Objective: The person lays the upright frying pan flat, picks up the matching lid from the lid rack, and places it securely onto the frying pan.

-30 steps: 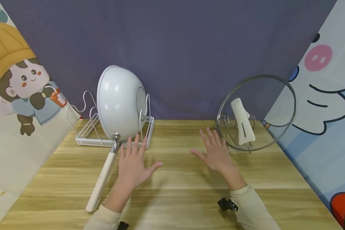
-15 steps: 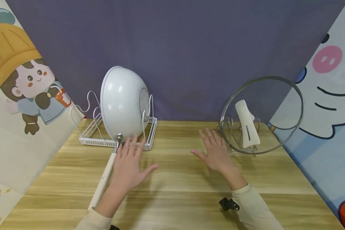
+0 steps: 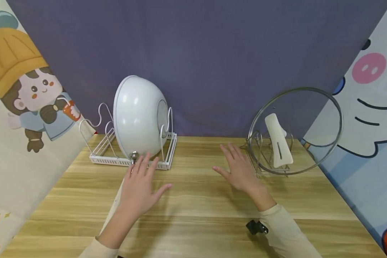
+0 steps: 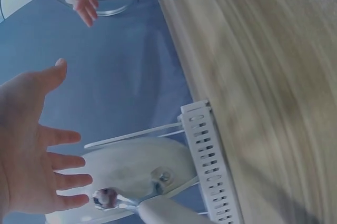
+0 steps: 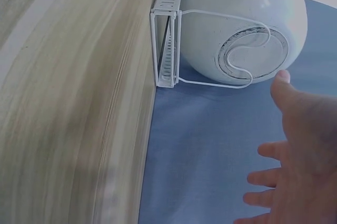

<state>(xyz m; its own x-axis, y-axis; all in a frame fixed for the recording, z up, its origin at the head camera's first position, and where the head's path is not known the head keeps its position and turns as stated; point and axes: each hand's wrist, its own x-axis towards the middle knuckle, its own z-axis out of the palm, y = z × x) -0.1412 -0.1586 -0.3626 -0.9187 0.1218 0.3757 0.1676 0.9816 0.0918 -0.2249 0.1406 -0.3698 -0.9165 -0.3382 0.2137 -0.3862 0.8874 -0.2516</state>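
Observation:
A white wok stands on its side in a white wire rack at the back left, its base facing right. Its long pale handle slants toward the front, partly covered by my left hand. That hand is spread with straight fingers and holds nothing; in the left wrist view its fingertips overlap the wok. My right hand, likewise spread and holding nothing, is left of a glass lid. The lid leans upright in a metal wire stand, its white grip facing forward.
The wooden table meets a dark purple-blue backdrop behind the racks. Cartoon-printed panels flank it, with a child figure on the left and a pink pig snout on the right. A black wrist device sits at the right sleeve.
My left hand has drifted left, covering more of the wok handle. The right hand has barely moved. The whole head view has shifted slightly; wok and lid stay in their racks.

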